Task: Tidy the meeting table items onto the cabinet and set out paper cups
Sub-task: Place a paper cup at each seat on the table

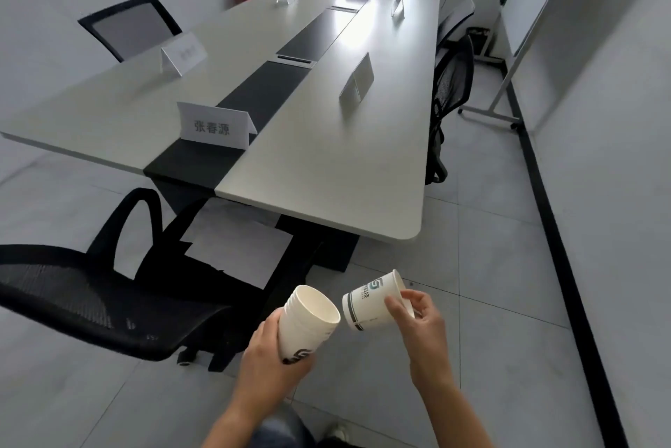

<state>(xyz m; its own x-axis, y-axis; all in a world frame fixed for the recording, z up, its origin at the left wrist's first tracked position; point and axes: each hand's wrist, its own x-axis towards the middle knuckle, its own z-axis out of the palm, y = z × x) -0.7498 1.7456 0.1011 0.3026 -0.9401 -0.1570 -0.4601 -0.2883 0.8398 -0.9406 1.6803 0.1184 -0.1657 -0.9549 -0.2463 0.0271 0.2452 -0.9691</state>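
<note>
Paper cups [308, 324] were held stacked in the left hand [268, 367], fingers wrapped round them, short of the table [326, 157]. Right hand [417, 324] pinched a single cup [370, 302] at its rim (tilted, just beside the stack). Advised: stand it upright near a name card [214, 127], gripping the wall instead. Card read 张春源; cup print illegible.

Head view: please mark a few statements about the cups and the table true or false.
1. The left hand grips a stack of white paper cups. True.
2. The right hand holds a single printed white paper cup. True.
3. The single cup is held upright. False: it lies tilted, base towards the stack.
4. Cups already stand on the long grey meeting table. False: only white folded name cards stand there.
</note>
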